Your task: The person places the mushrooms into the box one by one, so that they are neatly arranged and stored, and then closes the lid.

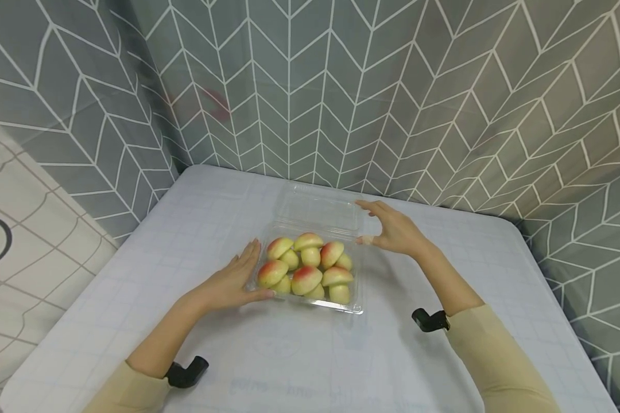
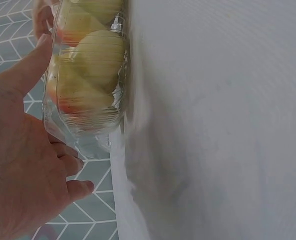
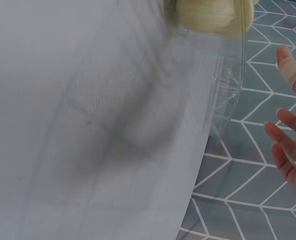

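A clear plastic clamshell container (image 1: 320, 304) sits near the middle of the table, holding several mushroom-shaped pieces (image 1: 306, 279), pale yellow with red-tinged caps. Its transparent lid (image 1: 317, 209) is folded back toward the wall. My left hand (image 1: 232, 281) rests against the container's left side, fingers stretched along it and thumb at the front corner. The left wrist view shows that thumb (image 2: 30, 70) at the rim. My right hand (image 1: 392, 229) is spread at the right, near the lid and hinge. In the right wrist view its fingers (image 3: 287, 142) stand apart from the container, with a bandage round the thumb.
A white cloth with faint grid lines covers the table (image 1: 279, 355). Grey curtains with a white chevron pattern (image 1: 310, 86) hang behind and at the sides. A white patterned sheet (image 1: 26, 246) lies at the left.
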A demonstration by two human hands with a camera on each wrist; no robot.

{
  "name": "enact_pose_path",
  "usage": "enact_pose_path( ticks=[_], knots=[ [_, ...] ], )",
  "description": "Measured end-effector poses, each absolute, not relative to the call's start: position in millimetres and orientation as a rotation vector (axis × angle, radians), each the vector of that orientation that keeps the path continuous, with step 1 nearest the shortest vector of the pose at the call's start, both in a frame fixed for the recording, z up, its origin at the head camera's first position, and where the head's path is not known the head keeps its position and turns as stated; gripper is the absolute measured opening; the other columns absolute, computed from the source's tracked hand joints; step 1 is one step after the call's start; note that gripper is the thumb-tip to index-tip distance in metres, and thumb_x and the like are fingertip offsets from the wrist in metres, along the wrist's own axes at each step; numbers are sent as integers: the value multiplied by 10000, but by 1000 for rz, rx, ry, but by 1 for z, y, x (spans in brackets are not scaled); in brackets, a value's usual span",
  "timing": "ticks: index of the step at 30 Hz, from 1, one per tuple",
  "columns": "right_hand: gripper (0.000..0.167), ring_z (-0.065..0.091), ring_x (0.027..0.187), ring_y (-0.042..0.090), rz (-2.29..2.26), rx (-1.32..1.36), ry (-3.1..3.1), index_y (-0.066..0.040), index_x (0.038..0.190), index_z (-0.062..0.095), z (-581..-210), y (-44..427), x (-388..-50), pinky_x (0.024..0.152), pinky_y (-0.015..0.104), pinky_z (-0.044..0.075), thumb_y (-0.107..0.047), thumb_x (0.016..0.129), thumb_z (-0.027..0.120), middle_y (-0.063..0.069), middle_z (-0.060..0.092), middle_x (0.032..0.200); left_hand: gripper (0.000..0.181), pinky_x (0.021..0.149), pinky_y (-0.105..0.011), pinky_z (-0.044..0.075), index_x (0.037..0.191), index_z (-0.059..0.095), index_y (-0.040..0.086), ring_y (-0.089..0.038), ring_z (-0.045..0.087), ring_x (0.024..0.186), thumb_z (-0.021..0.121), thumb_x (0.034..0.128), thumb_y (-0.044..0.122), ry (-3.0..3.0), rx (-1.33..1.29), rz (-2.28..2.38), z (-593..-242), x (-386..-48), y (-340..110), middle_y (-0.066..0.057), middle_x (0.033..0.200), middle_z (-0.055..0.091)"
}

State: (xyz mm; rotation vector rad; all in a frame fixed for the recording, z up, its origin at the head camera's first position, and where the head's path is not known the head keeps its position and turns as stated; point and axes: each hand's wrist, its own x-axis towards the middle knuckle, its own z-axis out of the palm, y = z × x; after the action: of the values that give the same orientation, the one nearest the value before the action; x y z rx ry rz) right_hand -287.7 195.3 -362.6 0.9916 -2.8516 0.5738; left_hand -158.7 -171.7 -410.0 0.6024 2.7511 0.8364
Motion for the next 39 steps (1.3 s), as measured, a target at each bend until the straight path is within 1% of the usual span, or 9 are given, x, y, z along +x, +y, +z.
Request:
enact_pose_path(
  ticks=[4, 8, 12, 15, 20, 24, 31, 35, 39],
  knots=[
    [920, 570, 1149, 287, 578, 952, -2866, -193, 1475, 392, -364, 197, -292, 828, 551, 495, -512, 717, 806, 89, 520, 1323, 1091, 1147, -547, 102, 1493, 32, -102, -363, 18, 1451, 639, 863, 551, 2761, 613, 840, -410, -157, -172, -253, 1573, -8],
    [923, 566, 1154, 301, 591, 923, -2877, -185, 1481, 384, -363, 199, -296, 839, 567, 483, -500, 723, 807, 104, 504, 1352, 1100, 1142, -556, 112, 1490, 35, -110, -375, 27, 1448, 628, 862, 570, 2772, 622, 836, -409, -157, -173, -264, 1568, -1],
    [919, 558, 1166, 315, 597, 897, -2895, -176, 1490, 365, -364, 201, -300, 849, 582, 468, -514, 746, 784, 116, 492, 1370, 1105, 1146, -546, 106, 1493, 26, -101, -358, 19, 1452, 627, 859, 577, 2769, 618, 833, -410, -157, -173, -249, 1572, -12],
    [921, 558, 1168, 317, 603, 882, -2901, -174, 1491, 361, -364, 201, -302, 859, 586, 461, -507, 747, 787, 110, 497, 1367, 1125, 1153, -530, 99, 1500, 18, -83, -333, 8, 1456, 614, 848, 613, 2764, 601, 834, -412, -158, -173, -226, 1578, -20],
    [916, 565, 1150, 325, 624, 868, -2879, -166, 1481, 375, -365, 203, -306, 854, 575, 469, -483, 737, 805, 99, 524, 1332, 1158, 1153, -530, 104, 1507, 16, -67, -325, 10, 1459, 576, 826, 684, 2773, 588, 829, -414, -159, -174, -210, 1584, -14],
    [916, 577, 1127, 311, 637, 858, -2849, -169, 1475, 384, -368, 204, -310, 844, 558, 479, -476, 727, 815, 97, 540, 1301, 1152, 1152, -530, 109, 1507, 26, -68, -323, 16, 1459, 571, 828, 685, 2777, 601, 824, -415, -160, -174, -210, 1585, -6],
    [875, 610, 1059, 311, 716, 826, -2760, -146, 1426, 450, -375, 202, -316, 825, 542, 483, -397, 695, 860, 122, 584, 1225, 1149, 1150, -539, 110, 1509, 24, -63, -322, 17, 1459, 567, 829, 688, 2773, 608, 827, -415, -160, -174, -207, 1587, -9],
    [833, 604, 1065, 331, 788, 769, -2797, -138, 1431, 440, -384, 200, -319, 846, 537, 484, -399, 741, 828, 153, 595, 1221, 1147, 1149, -540, 108, 1509, 20, -61, -328, 15, 1458, 563, 831, 688, 2764, 605, 831, -416, -160, -174, -208, 1587, -16],
    [822, 578, 1115, 345, 850, 669, -2901, -144, 1471, 368, -393, 196, -321, 878, 529, 484, -451, 812, 752, 152, 592, 1243, 1140, 1150, -538, 105, 1508, 26, -65, -322, 11, 1459, 578, 835, 670, 2755, 607, 851, -418, -160, -173, -212, 1586, -12]
  ],
)
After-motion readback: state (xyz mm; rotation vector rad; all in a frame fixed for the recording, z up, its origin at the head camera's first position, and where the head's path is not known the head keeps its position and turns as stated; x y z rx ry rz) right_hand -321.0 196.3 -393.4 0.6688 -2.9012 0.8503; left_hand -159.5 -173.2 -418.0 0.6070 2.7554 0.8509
